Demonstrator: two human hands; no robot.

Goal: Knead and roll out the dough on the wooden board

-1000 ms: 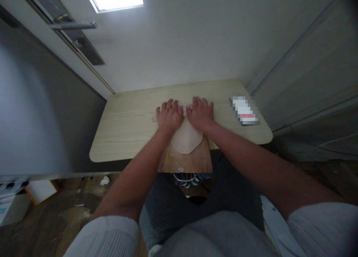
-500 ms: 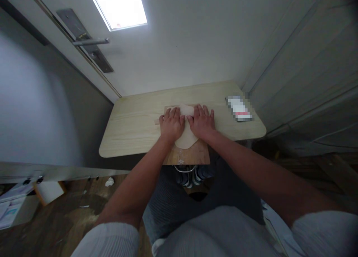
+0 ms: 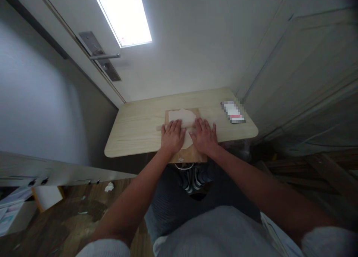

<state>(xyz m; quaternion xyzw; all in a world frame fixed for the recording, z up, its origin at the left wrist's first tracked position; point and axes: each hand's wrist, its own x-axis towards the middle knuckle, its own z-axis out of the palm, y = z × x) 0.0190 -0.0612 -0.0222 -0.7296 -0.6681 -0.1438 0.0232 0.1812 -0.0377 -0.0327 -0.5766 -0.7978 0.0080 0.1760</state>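
Note:
A flat sheet of pale dough (image 3: 181, 115) lies on a wooden board (image 3: 192, 155), its far part showing beyond my fingers. Across it runs a light wooden rolling pin (image 3: 188, 125), mostly covered by my hands; one end pokes out at the left. My left hand (image 3: 172, 137) rests on the pin's left part, palm down with fingers stretched forward. On the right part my right hand (image 3: 205, 137) lies likewise, fingers extended and a little apart. Both thumbs point inward over the dough, a small gap between them.
The board sits on a narrow pale table (image 3: 134, 126), its near end overhanging the edge. A blurred-out, phone-like object (image 3: 233, 112) lies at the table's right. Behind stands a door with a metal handle (image 3: 104, 57). Crumpled white paper (image 3: 109, 187) is on the floor.
Both hands have moved back toward me over the board with the rolling pin, uncovering more of the dough's far part. The camera view has tilted slightly.

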